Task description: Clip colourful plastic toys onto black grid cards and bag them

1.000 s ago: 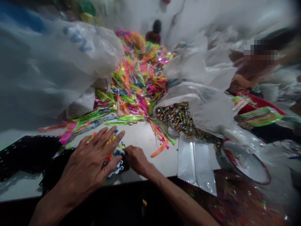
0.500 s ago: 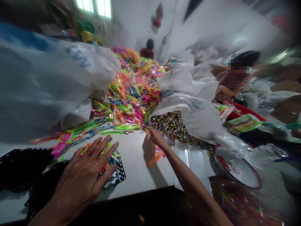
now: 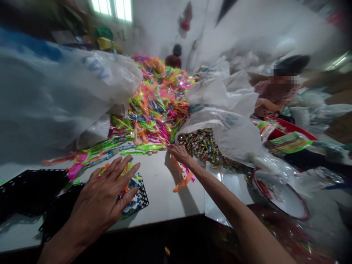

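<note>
- Neon plastic heap [image 3: 156,102] covers the far desk [image 3: 159,190].
- Left hand [image 3: 106,200], fingers spread, presses the coloured pieces [image 3: 132,187] on the black mesh tray [image 3: 141,200].
- Right hand [image 3: 178,153] has left the tray, now reaching the heap's edge; grip unclear.

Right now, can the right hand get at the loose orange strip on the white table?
Probably yes. The right hand is at the pile's edge, and the orange strip lies uncovered on the table just nearer the wearer, beside that forearm.
</note>
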Tool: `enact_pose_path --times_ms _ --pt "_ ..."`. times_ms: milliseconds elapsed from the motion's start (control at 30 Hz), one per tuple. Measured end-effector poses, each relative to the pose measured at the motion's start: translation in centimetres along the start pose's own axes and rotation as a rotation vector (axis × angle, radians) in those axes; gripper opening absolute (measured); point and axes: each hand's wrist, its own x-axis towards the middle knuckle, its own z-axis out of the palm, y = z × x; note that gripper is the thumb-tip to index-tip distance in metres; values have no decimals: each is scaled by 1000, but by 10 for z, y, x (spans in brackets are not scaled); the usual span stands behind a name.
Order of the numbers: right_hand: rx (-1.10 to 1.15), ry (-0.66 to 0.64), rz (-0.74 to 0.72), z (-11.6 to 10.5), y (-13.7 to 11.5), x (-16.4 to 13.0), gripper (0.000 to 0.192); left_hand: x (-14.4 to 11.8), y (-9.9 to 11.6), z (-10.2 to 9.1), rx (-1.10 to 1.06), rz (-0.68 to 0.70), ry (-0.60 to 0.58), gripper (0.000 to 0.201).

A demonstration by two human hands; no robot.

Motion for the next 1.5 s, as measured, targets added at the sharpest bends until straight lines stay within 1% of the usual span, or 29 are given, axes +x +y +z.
enact_pose_path --times_ms 67,133,200,267,333,400,500,633,700,800,867,933,967,1000,1067,1133,1167,1200,1233,1267,1333,1433,1500 --pt "5 3 -35 -2 -2 0 40 0 0 0 -3 -3 8 52" --pt "41 20 -51 -5 -3 1 31 0 1 -1 -5 -12 0 52" --pt "128 21 -42 -8 -6 0 23 0 1 -1 -10 -16 -15 53" --pt "230 -35 -18 -8 -11 -6 21 1 2 -2 -17 -16 -35 53" --pt "275 -98 17 -4 -18 -17 20 1 2 -1 -19 -15 -45 52" --pt "264 -61 42 4 -25 -27 19 1 1 -1 -14 -11 -43 52" --pt "186 51 55 20 -35 -35 25 1 1 -2 -12 -3 -26 52" --pt "45 31 -1 34 -38 -25 28 2 3 -6 -3 -15 -40 52" --pt "41 31 -21 35 -36 -16 29 2 4 -6 1 -20 -48 51" --pt "77 43 -17 30 -35 -6 27 2 4 -6 -10 -24 -48 51" --pt "109 41 -18 25 -36 -7 24 1 3 -6 -18 -27 -51 52" --pt "143 37 -18 20 -39 -14 19 0 3 -6 -25 -31 -57 53" --pt "203 38 -10 19 -43 -20 15 0 3 -7 -28 -34 -61 53" --pt "312 34 2 19 -47 -28 12 0 3 -8 -30 -37 -66 54" --pt "666 3 41 21 -61 -47 6 0 4 -9 -31 -41 -78 54" --pt "1070 -66 82 28 -80 -67 9 1 4 -9 -31 -40 -92 55" --pt "1217 -104 90 32 -91 -75 11 2 4 -9 -32 -38 -97 55" --pt "1317 -129 94 36 -102 -82 13 2 4 -9 -36 -37 -100 55" --pt "1369 -134 101 40 -112 -86 14 2 4 -9 -40 -37 -100 54" --pt "1381 -127 105 43 -121 -89 14 2 4 -9 -44 -35 -98 54" --pt "1318 -83 121 48 -132 -90 17 2 4 -9 -49 -32 -91 53" --pt "1124 -37 92 46 -136 -86 19 2 5 -9 -50 -23 -80 53" --pt "944 -26 46 41 -138 -82 18 2 5 -8 -46 -24 -76 53"
